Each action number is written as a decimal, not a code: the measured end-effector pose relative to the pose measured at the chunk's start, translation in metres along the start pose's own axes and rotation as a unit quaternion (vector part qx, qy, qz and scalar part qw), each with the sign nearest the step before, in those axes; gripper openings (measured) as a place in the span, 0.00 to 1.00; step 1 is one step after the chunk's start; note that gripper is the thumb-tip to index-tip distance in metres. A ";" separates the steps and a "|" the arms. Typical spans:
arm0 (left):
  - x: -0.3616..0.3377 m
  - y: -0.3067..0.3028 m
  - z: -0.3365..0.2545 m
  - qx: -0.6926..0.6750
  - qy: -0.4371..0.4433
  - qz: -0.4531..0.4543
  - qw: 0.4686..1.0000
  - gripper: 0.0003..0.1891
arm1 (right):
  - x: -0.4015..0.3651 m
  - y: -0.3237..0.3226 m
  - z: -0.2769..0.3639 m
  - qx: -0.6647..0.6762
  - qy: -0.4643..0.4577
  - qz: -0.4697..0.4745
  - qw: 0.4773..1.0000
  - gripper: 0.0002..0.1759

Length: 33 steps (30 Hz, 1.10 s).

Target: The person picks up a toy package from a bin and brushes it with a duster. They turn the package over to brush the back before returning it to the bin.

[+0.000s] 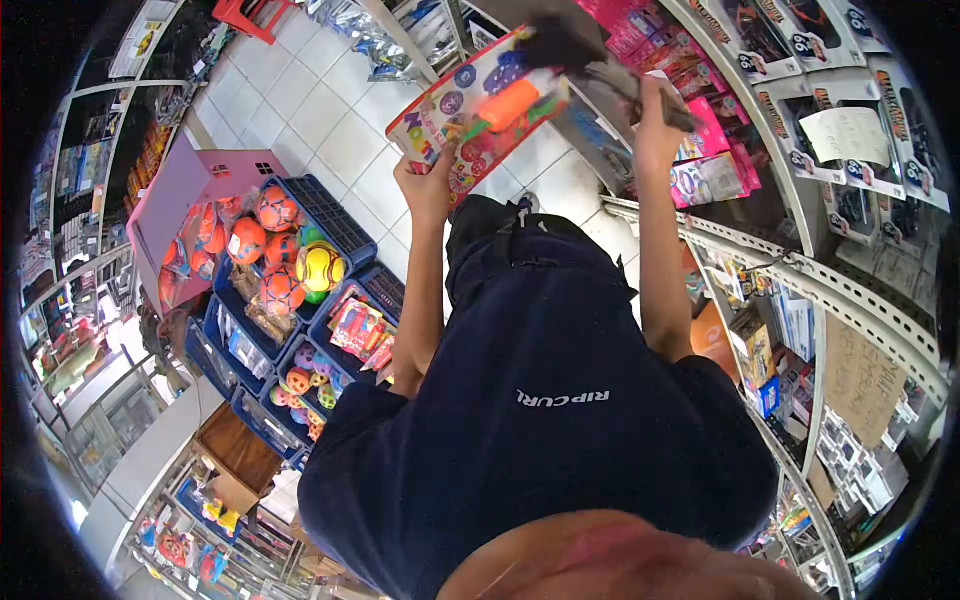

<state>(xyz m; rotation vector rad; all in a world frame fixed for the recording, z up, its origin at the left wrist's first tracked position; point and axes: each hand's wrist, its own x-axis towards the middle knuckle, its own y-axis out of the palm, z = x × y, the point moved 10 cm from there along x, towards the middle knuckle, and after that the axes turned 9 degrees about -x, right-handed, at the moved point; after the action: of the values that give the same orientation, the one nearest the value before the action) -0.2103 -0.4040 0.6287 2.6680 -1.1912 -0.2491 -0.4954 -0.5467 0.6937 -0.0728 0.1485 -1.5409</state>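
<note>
My left hand [428, 182] is closed on the lower left edge of a colourful toy pack [468, 98], a red-edged card with an orange and green toy on it. The pack is tilted over the tiled floor. My right hand [660, 125] is closed around a dark grey-brown duster-like thing [575, 50], blurred by motion. Its dark, fuzzy end lies over or just beside the top right of the pack; whether they touch I cannot tell. Pink packets [705, 125] hang on the rack just right of my right hand.
Blue crates [325, 215] with orange balls [278, 208] and small toys stand at the left, beside a pink toy house [185, 185]. Metal shelving [850, 300] with boxed goods curves along the right. A red stool [250, 18] stands on the floor [310, 120].
</note>
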 end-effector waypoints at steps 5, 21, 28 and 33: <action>0.003 -0.004 0.000 0.030 0.008 0.016 0.999 0.06 | -0.007 0.016 -0.007 0.032 0.007 0.058 0.998 0.10; 0.023 -0.040 -0.009 -0.026 0.062 -0.073 0.995 0.07 | -0.014 0.003 -0.008 -0.028 -0.050 0.006 0.998 0.10; 0.033 -0.038 -0.010 -0.080 0.058 -0.078 0.992 0.08 | -0.017 0.019 0.001 -0.042 -0.076 0.038 0.996 0.09; 0.036 -0.031 -0.017 -0.080 0.065 -0.061 0.993 0.09 | -0.012 0.041 0.004 -0.052 -0.086 0.132 0.986 0.11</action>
<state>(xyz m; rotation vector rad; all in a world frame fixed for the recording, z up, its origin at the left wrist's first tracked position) -0.1607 -0.4083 0.6342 2.5757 -0.9299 -0.1800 -0.4548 -0.5341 0.6921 -0.2582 0.0969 -1.2564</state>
